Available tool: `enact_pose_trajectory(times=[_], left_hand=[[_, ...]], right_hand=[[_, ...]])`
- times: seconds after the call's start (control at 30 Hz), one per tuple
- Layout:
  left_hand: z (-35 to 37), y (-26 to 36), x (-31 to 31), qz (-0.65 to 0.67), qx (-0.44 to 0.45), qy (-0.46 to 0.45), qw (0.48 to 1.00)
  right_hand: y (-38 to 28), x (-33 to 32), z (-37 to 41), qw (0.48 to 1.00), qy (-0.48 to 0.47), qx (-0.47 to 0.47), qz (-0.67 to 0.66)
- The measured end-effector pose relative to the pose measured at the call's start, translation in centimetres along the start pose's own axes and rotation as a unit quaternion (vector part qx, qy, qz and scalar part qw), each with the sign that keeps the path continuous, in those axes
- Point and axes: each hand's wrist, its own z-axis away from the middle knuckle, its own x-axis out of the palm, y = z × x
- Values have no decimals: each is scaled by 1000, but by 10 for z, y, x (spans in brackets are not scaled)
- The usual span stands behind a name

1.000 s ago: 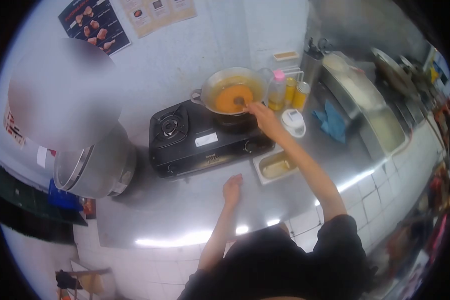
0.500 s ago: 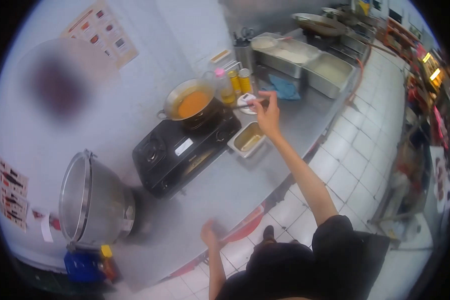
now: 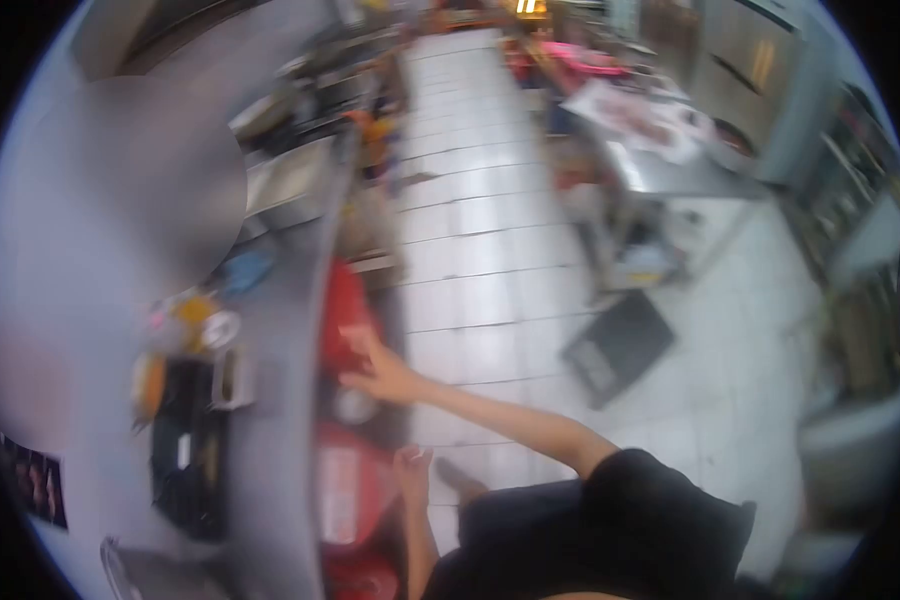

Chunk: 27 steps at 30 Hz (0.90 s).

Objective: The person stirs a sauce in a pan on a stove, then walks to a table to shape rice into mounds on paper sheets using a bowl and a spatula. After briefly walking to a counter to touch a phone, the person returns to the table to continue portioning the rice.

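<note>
My right hand (image 3: 375, 370) is stretched out beside the metal counter's edge, above red containers under the counter; its fingers are apart and nothing is in them. Lower down, my left hand (image 3: 413, 465) hangs near a red container (image 3: 355, 490), its fingers curled and blurred. On the counter (image 3: 280, 430) at the left, the black stove (image 3: 188, 450) has the pan (image 3: 150, 385) at its far end. A small metal tray (image 3: 233, 378) lies beside the stove, and a white round item (image 3: 220, 329) is near it.
A blue cloth (image 3: 247, 270) and a large metal tray (image 3: 295, 180) lie farther along the counter. White floor tiles (image 3: 480, 270) run down the aisle. A dark mat (image 3: 618, 347) is on the floor. At the right stands a metal table (image 3: 680, 177) with goods on it.
The view has swung right toward the aisle, shifting the stove and counter left. My right hand has left the white round item and its fingers have spread. My left hand remains low.
</note>
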Motion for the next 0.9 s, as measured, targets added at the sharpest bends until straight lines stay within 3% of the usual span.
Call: enact_pose_trajectory(times=[0.07, 0.1, 0.17, 0.2, 0.23, 0.27, 0.3, 0.37, 0.43, 0.5, 0.53, 0.57, 0.63, 0.67, 0.7, 0.73, 0.77, 0.83, 0.9], left_hand=[[28, -8, 89, -7, -52, -174, 983], [51, 12, 140, 40, -141, -255, 956], [77, -27, 244, -72, -81, -382, 918], [103, -20, 291, 18, -61, -455, 888], [130, -8, 341, 108, -48, -516, 849], [156, 19, 384, 173, -90, -560, 805], [182, 50, 421, 221, -139, -586, 767], [225, 101, 480, 294, -212, -615, 701], [259, 131, 534, 329, -245, -622, 668], [285, 141, 598, 246, -243, -607, 716], [299, 149, 633, 142, -244, -594, 753], [302, 158, 665, 145, -245, -593, 753], [298, 207, 738, 135, -86, -722, 673], [294, 231, 777, 136, -80, -693, 703], [279, 231, 833, 153, -14, -657, 738], [258, 221, 892, 171, 48, -614, 769], [234, 217, 948, 172, 36, -570, 802], [187, 238, 1031, 127, -35, -489, 862], [149, 247, 1116, 103, -24, -371, 923]], right_hand=[[-36, -94, 120, 995, 63, 69, 43], [-48, -136, 177, 987, 110, 81, 90], [-106, -195, 269, 953, 178, 102, 223], [-118, -221, 302, 946, 200, 106, 231], [-123, -246, 335, 925, 192, 39, 326], [-127, -266, 363, 892, 176, -20, 416], [-125, -290, 390, 891, 185, -10, 414], [-120, -351, 429, 884, 292, -42, 363], [-132, -411, 456, 866, 295, -29, 402], [-147, -477, 481, 819, 366, -42, 439], [-154, -521, 498, 779, 408, 14, 475], [-163, -566, 519, 734, 445, 71, 507], [-160, -669, 581, 684, 568, 80, 450], [-172, -717, 617, 633, 559, 155, 513], [-180, -764, 658, 627, 577, 176, 493], [-175, -811, 712, 575, 574, 227, 537], [-203, -830, 731, 586, 631, 201, 467], [-229, -876, 789, 554, 649, 232, 467], [-237, -922, 837, 526, 697, 286, 394]])
